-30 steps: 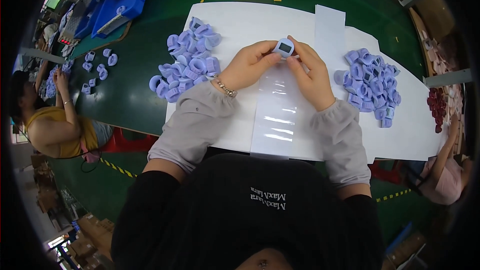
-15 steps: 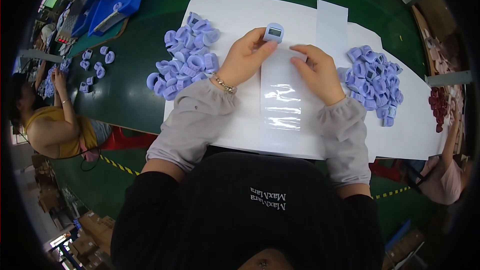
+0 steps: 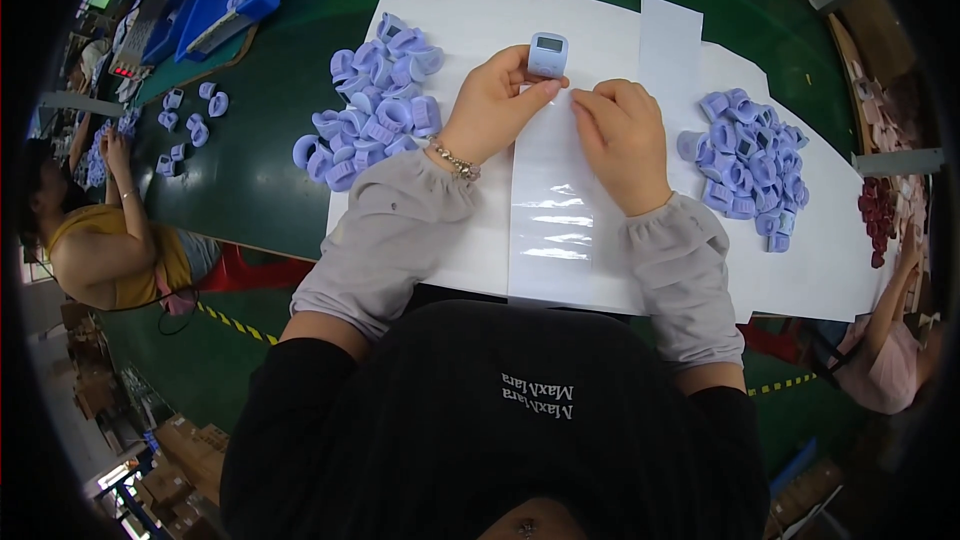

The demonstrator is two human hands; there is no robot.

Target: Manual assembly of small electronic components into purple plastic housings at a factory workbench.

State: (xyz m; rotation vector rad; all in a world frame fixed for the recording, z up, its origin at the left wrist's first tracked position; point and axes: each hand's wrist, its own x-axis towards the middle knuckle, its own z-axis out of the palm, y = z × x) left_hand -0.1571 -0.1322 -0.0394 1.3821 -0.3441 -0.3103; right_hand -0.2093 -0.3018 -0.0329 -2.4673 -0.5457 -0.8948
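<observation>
My left hand (image 3: 500, 105) is closed round a lavender finger counter (image 3: 547, 55) with a small dark screen, held upright with its screen side showing. Close beside it, my right hand (image 3: 625, 135) has thumb and forefinger pinched together; what they hold, if anything, is too small to make out. Below both hands lies a long pale strip (image 3: 550, 275) bearing shiny clear film pieces (image 3: 553, 222). To the left is a heap of finger counters (image 3: 375, 110), and to the right another heap (image 3: 745, 155), some with dark screens showing.
White paper (image 3: 470, 250) covers the green table (image 3: 270, 150). A second pale strip (image 3: 670, 40) lies at the far side. Blue bins (image 3: 235, 0) and a few loose counters (image 3: 197, 130) are at the left. One person (image 3: 110, 255) sits at left, another (image 3: 885, 365) at right, near dark red pieces (image 3: 877, 220).
My right hand's fingers have come together from apart and moved nearer the left hand. The counter has risen slightly away from me, and the film strip has shifted a little left.
</observation>
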